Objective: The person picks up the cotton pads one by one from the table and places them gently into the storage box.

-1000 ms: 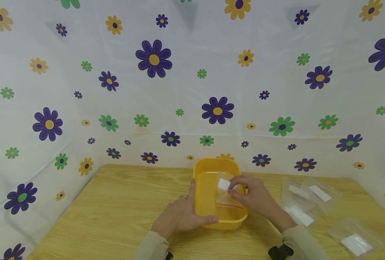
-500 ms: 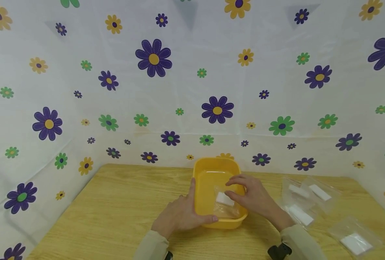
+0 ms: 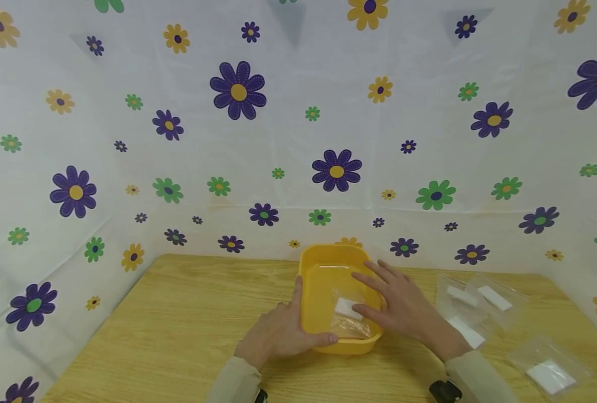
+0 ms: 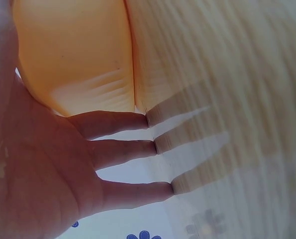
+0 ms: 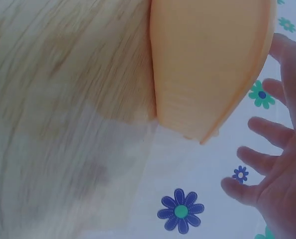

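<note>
Both sleeved forearms [image 3: 235, 382] slant forward and inward. The left hand [image 3: 273, 334] points its thumb rightward, its straight fingers [image 4: 133, 194] slightly parted. The right hand [image 3: 404, 307] leans leftward, fingers spread, thumb held apart from them.

A pale yellow-brown, wood-grained desk [image 3: 203, 313] has rounded back corners. Behind its back edge and along its left and right edges hangs a white sheet [image 3: 288, 140] printed with purple, yellow and green flowers, a faint crease [image 3: 283, 209] running across it above the back edge. A yellow, purple-centred flower [image 3: 133, 257] shows just beside the desk's back left corner; a large purple, yellow-centred flower [image 3: 336, 170] sits above the back edge near its middle.
</note>
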Demonstrator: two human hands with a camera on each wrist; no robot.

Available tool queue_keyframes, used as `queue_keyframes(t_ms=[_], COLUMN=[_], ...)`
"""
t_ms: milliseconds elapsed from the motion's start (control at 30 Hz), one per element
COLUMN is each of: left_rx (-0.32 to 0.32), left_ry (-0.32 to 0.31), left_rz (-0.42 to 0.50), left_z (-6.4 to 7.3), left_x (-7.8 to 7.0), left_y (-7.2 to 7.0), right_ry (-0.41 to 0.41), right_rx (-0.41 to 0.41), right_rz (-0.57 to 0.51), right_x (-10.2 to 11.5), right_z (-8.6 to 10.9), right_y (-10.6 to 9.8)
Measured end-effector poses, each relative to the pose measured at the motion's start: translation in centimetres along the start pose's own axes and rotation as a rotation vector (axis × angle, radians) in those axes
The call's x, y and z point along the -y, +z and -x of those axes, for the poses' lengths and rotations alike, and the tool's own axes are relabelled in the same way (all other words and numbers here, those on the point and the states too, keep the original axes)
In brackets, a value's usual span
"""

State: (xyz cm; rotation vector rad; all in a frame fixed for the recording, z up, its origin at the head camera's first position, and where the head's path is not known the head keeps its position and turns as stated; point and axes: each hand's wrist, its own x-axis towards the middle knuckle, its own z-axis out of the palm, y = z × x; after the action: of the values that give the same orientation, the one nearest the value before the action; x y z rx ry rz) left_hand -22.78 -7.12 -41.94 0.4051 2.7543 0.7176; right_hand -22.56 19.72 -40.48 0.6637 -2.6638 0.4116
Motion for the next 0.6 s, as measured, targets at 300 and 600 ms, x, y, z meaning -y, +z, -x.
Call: queue_keyframes(t_ms=[300,600], left_rx=[-0.002,0.008], left_ry=[0.004,-0.009], left_rz=[0.014,0.022], left_z=[0.1,0.1], left_x=[0.0,0.0], left_y=[0.0,-0.1], right_ry=[0.113,0.19], right_rx=[0.072,0.1], right_rz=[0.164,0.198], right_x=[-0.4,-1.6], right_z=[0.8,1.7], right_y=[-0.9,-2.3])
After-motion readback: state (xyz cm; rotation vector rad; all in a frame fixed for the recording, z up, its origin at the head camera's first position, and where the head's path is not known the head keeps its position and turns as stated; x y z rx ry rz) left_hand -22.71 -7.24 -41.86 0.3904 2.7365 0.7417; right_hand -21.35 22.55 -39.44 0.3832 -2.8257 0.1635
